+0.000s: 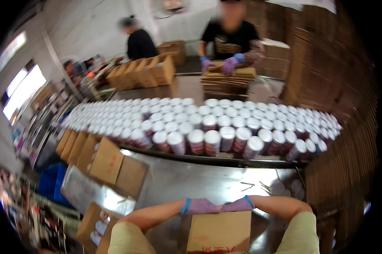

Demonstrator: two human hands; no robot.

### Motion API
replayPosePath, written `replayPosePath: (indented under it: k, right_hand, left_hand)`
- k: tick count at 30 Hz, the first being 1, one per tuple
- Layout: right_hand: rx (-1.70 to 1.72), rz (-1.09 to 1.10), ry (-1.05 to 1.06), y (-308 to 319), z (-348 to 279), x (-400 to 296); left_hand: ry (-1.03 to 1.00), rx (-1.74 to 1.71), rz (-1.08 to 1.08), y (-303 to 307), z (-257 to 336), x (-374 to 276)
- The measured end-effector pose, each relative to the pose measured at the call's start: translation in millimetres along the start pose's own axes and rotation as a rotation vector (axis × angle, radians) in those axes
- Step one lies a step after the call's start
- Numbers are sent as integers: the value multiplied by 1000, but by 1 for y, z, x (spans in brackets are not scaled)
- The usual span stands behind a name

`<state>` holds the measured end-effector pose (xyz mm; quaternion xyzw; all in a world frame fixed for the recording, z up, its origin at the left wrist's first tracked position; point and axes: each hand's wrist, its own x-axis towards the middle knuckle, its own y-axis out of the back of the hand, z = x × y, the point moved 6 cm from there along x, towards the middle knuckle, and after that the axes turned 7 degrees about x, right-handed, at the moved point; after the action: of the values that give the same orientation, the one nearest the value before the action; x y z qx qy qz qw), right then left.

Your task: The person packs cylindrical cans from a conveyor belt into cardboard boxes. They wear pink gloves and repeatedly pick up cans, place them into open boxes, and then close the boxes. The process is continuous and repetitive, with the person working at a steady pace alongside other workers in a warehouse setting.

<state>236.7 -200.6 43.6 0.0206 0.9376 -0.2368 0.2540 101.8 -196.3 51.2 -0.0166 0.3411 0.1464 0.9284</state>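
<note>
A brown cardboard box with red print stands right in front of me, cut off by the lower border of the view. My left hand, in a purple glove with a blue cuff, lies along the box's far top edge. From the other side my right hand, gloved the same way, meets it at that edge. Both hands grip the cardboard there, though their fingertips are hard to make out. Beneath the box is a shiny metal worktable.
Many white-lidded cans stand in rows beyond the worktable. Opened cartons and a carton of cans are at left, near a blue bin. Flattened cardboard is stacked at right. Across, a gloved co-worker handles folded cardboard.
</note>
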Motion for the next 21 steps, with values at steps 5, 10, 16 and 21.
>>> replayPosePath:
  k: [5,10,16,21]
  right_hand:
    - [-182,53,-332,-22,6,-42]
    - [-321,290,-358,-20,5,-53]
    - [-725,377,-344,-118,-84,-65]
    - [-1263,462,197,-215,5,-65]
  left_hand:
    - [-47,-9,629,-50,4,-93]
    - [145,-169,541,-213,-88,-73]
    - [410,-81,957,-215,-116,-65]
    - [245,207,919,-202,-116,-60]
